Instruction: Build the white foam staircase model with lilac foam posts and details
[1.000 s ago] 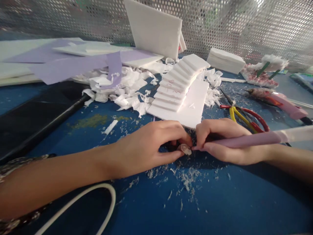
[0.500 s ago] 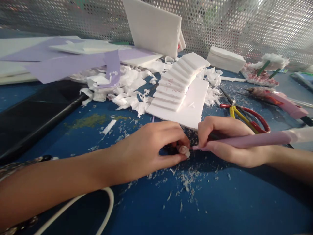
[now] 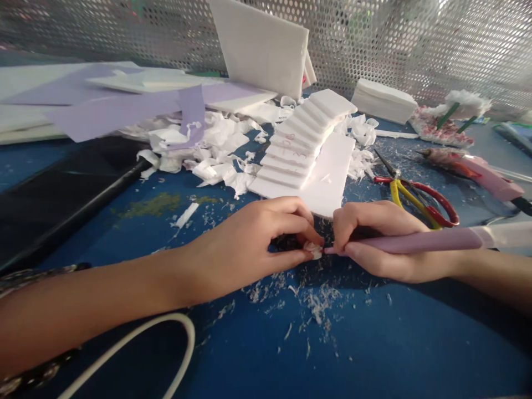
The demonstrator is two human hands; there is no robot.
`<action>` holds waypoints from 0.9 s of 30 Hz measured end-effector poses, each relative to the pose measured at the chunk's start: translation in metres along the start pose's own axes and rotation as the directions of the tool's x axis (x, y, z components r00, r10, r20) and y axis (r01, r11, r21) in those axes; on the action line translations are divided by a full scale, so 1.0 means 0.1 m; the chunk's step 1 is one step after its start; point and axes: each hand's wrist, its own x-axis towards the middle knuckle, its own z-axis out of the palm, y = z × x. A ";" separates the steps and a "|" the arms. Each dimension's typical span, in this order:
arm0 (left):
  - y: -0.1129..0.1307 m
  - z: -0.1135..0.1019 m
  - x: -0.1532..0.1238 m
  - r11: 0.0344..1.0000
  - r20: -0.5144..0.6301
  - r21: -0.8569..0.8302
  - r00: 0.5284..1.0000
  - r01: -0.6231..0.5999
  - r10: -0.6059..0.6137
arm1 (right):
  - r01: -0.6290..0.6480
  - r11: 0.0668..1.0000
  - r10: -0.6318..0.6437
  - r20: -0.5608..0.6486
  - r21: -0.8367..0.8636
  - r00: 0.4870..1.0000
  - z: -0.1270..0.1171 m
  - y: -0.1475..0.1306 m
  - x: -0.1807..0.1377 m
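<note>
Between the thumb and fingers of my left hand (image 3: 266,238) is a small, whitish carved-looking piece (image 3: 313,250); its material is hard to make out. My right hand (image 3: 386,241) grips a lilac pen-shaped tool (image 3: 419,241), held like a pencil. The tool's thin tip points left at the small piece, and I cannot tell whether they touch. White shavings (image 3: 322,305) lie on the blue tabletop (image 3: 394,354) below both hands. Just beyond the hands, a fanned row of white foam slabs (image 3: 301,141) rests on a flat white sheet (image 3: 332,172).
Yellow-and-red-handled pliers (image 3: 415,194) and a pink glue gun (image 3: 482,172) lie to the right. Torn white scraps (image 3: 216,144) and lilac sheets (image 3: 124,111) spread at the left, behind a dark flat panel (image 3: 62,194). A white cable (image 3: 183,327) curves at the front. Perforated metal (image 3: 374,44) borders the back.
The small whitish piece has been turned in my left fingers and now shows a different side. Both hands have shifted slightly, the right one a little to the left.
</note>
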 end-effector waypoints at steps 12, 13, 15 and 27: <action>-0.01 -0.01 0.01 1.000 0.012 -0.008 1.000 -0.004 0.004 | 0.077 0.997 -0.076 0.038 -0.026 0.996 0.02 -0.02 0.03; -0.01 -0.01 0.01 1.000 0.009 -0.009 1.000 -0.004 0.004 | 0.082 0.996 -0.080 0.048 -0.037 0.996 0.02 -0.02 0.03; -0.01 -0.01 0.01 1.000 0.012 -0.011 1.000 -0.002 0.002 | 0.088 0.994 -0.086 0.044 -0.064 0.995 0.02 -0.02 0.03; 0.02 0.01 -0.01 1.000 0.015 0.000 1.000 0.013 -0.013 | 0.024 0.999 -0.024 -0.011 -0.037 1.000 -0.02 -0.04 0.02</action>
